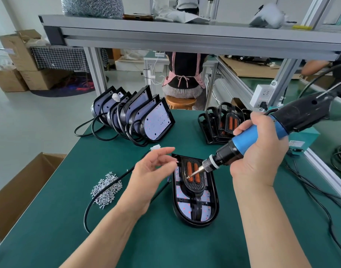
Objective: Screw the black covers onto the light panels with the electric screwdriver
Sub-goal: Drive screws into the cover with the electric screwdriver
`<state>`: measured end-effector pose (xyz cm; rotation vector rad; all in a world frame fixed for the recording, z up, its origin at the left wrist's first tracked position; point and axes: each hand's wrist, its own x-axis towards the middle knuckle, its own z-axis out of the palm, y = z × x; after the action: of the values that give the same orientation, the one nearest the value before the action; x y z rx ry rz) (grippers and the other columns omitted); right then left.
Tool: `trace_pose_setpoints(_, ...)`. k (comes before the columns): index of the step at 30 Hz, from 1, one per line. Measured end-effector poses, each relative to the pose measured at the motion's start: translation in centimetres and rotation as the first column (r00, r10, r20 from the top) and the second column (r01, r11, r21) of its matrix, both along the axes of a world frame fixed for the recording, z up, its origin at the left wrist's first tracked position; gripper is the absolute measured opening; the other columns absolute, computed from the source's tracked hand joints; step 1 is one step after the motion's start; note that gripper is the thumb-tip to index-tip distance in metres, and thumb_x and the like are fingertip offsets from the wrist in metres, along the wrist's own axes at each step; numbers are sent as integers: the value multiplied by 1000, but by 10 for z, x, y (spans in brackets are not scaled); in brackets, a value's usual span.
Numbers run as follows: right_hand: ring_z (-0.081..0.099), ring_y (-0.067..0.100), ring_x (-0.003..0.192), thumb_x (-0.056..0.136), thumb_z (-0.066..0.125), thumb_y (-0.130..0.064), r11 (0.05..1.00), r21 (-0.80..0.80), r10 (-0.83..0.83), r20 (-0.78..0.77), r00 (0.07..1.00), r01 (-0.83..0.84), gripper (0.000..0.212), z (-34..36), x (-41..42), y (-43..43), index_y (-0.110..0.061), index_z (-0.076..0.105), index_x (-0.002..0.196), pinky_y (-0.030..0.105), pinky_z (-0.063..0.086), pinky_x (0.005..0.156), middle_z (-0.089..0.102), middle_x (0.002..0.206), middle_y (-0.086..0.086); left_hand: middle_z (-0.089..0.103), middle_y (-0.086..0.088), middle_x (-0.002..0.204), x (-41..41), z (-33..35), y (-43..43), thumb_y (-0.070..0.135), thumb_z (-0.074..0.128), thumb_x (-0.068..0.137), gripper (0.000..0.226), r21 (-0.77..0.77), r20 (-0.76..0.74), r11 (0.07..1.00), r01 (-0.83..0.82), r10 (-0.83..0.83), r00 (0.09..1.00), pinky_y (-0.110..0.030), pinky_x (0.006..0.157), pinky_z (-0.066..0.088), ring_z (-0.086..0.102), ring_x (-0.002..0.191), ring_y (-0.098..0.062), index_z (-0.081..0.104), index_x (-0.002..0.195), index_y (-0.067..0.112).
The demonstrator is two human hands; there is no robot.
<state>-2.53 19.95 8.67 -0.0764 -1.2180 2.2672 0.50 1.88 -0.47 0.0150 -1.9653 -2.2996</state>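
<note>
The right hand (261,157) grips the blue and black electric screwdriver (245,140) at a tilt. That lets its tip reach the black plastic cover (195,187). The cover lies on the black-rimmed white light panel (186,207), mid-frame between both hands. The left hand (151,172) hovers open just left of it, near the pile of small silver screws (106,188).

The right hand (260,157) grips the electric screwdriver (247,137), bit tip at the black cover (195,188); the left hand (148,176) hovers relaxed beside.

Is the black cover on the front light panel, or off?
On. The black cover lies inside the light panel, white board visible around it.
</note>
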Motion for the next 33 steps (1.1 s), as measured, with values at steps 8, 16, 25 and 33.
trace_pose_setpoints(8, 51, 16, 50, 75, 66, -9, 973, 171, 152, 47, 987, -157, 14, -22, -6, -21, -6, 56, 85, 22, 46, 52, 53, 63, 9, 64, 3, 100, -33, -20, 13, 79, 64, 52, 76, -559, 381, 819, 130, 115, 917, -32, 73, 50, 62, 93, -15, 55, 101, 23)
trace_pose_setpoints(16, 49, 17, 49, 73, 65, -9, 950, 220, 210, 73, 975, -222, 20, -28, -10, -39, -2, 56, 89, 22, 45, 51, 50, 68, 17, 65, 6, 85, -36, -27, 19, 75, 63, 40, 74, -542, 352, 833, 109, 108, 930, -30, 61, 45, 60, 76, -13, 58, 90, 21)
trace_pose_setpoints(25, 50, 17, 47, 73, 66, -10, 936, 257, 229, 80, 970, -242, 21, -31, -14, -42, -2, 57, 90, 21, 45, 51, 51, 59, 8, 67, 7, 85, -37, -32, 20, 71, 64, 41, 69, -486, 342, 868, 100, 83, 936, -27, 62, 45, 63, 78, -12, 59, 92, 24)
trace_pose_setpoints(33, 50, 16, 47, 73, 66, -8, 923, 282, 259, 53, 964, -263, 13, -36, -18, -47, -7, 57, 83, 21, 45, 50, 52, 62, 9, 68, 0, 88, -36, -32, 22, 67, 58, 43, 70, -524, 340, 846, 99, 101, 935, -38, 75, 53, 64, 83, -21, 60, 94, 19)
